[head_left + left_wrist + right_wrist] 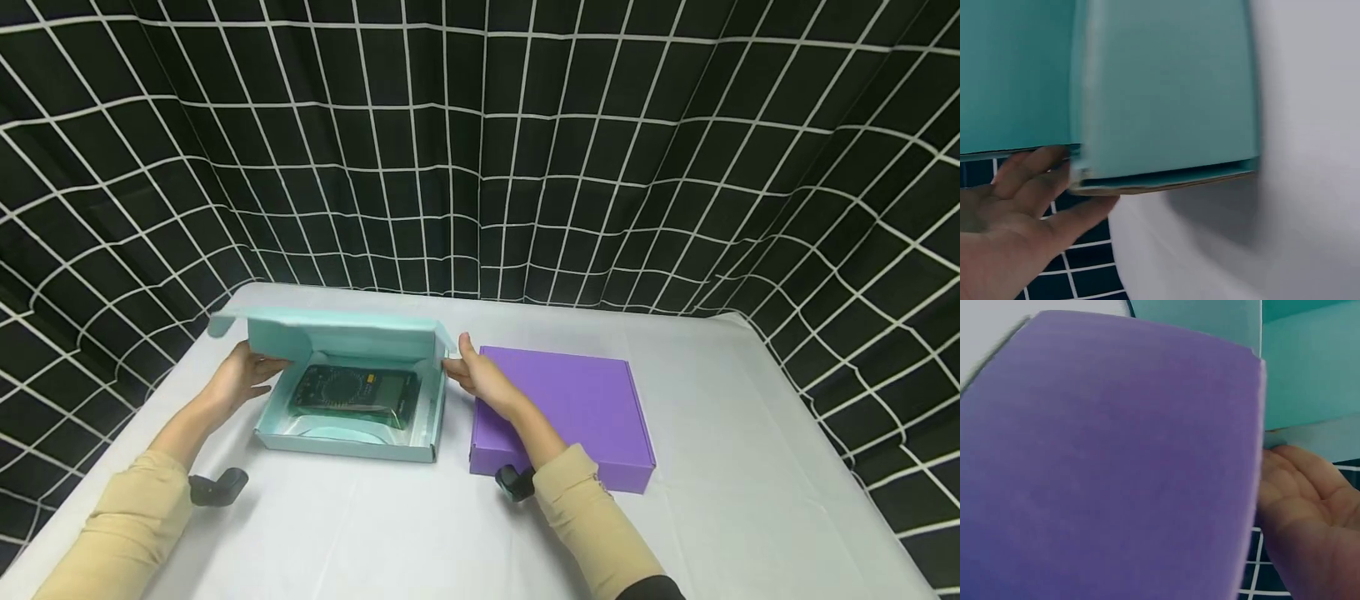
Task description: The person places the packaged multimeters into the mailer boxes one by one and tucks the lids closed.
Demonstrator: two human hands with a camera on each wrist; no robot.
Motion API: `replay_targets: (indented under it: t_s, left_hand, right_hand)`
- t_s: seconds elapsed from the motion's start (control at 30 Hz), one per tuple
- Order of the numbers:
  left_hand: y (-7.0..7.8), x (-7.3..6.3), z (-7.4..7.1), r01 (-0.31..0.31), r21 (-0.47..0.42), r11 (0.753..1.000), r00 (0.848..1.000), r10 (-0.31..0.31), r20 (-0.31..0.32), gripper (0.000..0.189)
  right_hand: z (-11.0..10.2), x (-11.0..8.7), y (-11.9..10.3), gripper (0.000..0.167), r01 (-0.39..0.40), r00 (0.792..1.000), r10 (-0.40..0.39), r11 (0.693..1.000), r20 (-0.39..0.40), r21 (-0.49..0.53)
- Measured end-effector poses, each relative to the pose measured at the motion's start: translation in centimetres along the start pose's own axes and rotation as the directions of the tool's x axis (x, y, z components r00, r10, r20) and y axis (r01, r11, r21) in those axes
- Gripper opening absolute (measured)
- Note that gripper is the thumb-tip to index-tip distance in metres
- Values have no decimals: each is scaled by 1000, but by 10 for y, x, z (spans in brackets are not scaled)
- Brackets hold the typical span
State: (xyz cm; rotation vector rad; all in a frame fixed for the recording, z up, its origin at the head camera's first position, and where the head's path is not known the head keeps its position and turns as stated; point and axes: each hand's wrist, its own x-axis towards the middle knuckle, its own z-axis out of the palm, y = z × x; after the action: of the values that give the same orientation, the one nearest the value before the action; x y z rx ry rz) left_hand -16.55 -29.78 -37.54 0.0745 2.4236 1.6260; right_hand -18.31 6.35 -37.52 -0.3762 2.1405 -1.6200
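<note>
A teal cardboard box (345, 451) stands on the white table with its lid (341, 335) raised at the back. Inside lies a dark digital multimeter (352, 388) in clear plastic. My left hand (238, 379) is at the box's rear left corner, its extended fingers touching the cardboard where lid and side meet; the left wrist view shows the side wall (1172, 94) beside them. At the rear right corner, my right hand (483, 379) has its thumb up and its fingers against the box's side. In the right wrist view a purple box (1116, 450) partly hides those fingertips.
The closed purple box lies just right of the teal one, under my right forearm. A white cloth (720, 467) covers the table. Black curtains (480, 150) with a white grid surround it. A dark wrist camera (219, 487) sticks out from the left sleeve.
</note>
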Motion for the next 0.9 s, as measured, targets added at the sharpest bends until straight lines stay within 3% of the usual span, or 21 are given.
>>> replay_targets:
  t_s: [0.33, 0.53, 0.7, 0.8, 0.9]
  left_hand:
    - [-10, -9, 4, -16, 30, 999, 999, 18, -44, 86]
    - [-26, -4, 9, -1, 59, 998, 995, 7, -102, 86]
    - [-36, -6, 10, -20, 92, 996, 996, 28, -80, 85]
    - [-31, -9, 9, -23, 93, 995, 999, 26, -36, 84]
    - [-25, -8, 4, -4, 81, 997, 1000, 4, -2, 82]
  right_hand:
    - [7, -2, -3, 78, -15, 1000, 15, 1000, 0, 1]
    - [11, -3, -3, 74, -3, 1000, 4, 999, -20, 53]
    - [14, -4, -2, 72, 7, 1000, -5, 998, -22, 68]
    - [14, -6, -3, 73, -3, 1000, 5, 996, -20, 84]
    - [10, -9, -6, 69, 1, 997, 10, 991, -83, 135]
